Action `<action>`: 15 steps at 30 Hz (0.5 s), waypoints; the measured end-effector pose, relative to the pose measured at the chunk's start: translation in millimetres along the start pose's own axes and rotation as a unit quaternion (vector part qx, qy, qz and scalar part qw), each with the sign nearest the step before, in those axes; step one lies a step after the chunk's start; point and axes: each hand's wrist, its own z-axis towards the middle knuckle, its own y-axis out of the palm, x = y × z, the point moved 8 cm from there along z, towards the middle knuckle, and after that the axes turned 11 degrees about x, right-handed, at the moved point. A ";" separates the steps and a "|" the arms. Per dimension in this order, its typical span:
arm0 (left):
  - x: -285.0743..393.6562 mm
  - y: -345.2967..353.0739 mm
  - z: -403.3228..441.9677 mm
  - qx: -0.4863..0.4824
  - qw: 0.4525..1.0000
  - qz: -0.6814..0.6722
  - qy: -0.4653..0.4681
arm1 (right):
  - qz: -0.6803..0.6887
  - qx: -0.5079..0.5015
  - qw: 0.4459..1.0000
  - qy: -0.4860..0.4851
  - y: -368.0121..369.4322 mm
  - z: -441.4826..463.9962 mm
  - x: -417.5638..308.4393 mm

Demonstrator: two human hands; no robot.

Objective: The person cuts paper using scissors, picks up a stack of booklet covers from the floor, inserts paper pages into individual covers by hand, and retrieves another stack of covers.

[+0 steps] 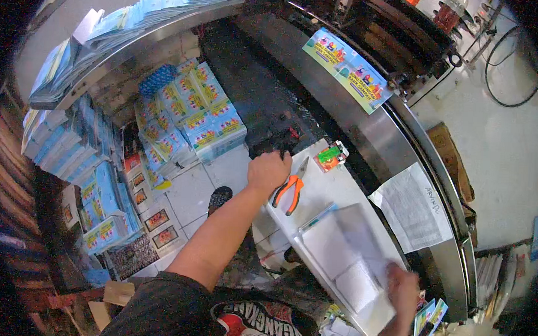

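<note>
My left hand [269,170] reaches to the far end of a white table [307,150], its fingers curled down beside a dark machine part. What they hold, if anything, is hidden. Right by it lie pliers [288,194] with orange and black handles. My right hand [402,292] is smeared by motion at the table's near right edge, beside white paper sheets [339,246]; its grip does not show. One sheet in the pile looks blurred too. A small orange and green box [330,157] sits at the table's far corner.
Stacks of printed booklets [208,120] stand on the tiled floor, left. More blue printed sheets [143,18] lie on a curved metal shelf. A printed cover strip [348,69] and a handwritten paper [412,209] rest on the metal machine edge. Crumpled paper [340,334] lies near me.
</note>
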 end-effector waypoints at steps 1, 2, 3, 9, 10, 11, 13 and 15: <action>0.3 4.3 1.6 0.003 1.000 -0.002 0.002 | -0.069 0.046 0.996 0.045 -31.4 16.6 12.5; 1.5 5.2 1.7 0.001 1.000 -0.003 0.006 | -0.099 0.170 0.980 0.020 -58.9 28.7 49.5; 0.7 4.6 1.4 -0.005 1.000 -0.003 0.002 | -0.043 0.294 0.954 0.046 -104.3 36.0 35.2; 3.9 -0.7 -0.4 -0.019 1.000 -0.003 -0.015 | -0.099 0.522 0.837 -0.129 -169.7 110.7 37.0; 1.3 -0.3 0.8 0.001 1.000 0.005 -0.023 | -0.221 0.495 0.819 -0.187 -151.0 133.5 49.8; -0.4 -0.3 0.6 0.020 0.999 0.013 -0.032 | -0.181 0.404 0.891 -0.104 -126.0 156.6 59.5; 3.3 -5.3 -3.8 0.024 0.999 -0.010 -0.031 | -0.160 0.349 0.911 -0.150 -82.4 157.7 36.2; 1.5 -0.8 0.1 0.005 0.999 0.007 -0.032 | -0.084 0.295 0.942 -0.136 -45.4 142.6 37.0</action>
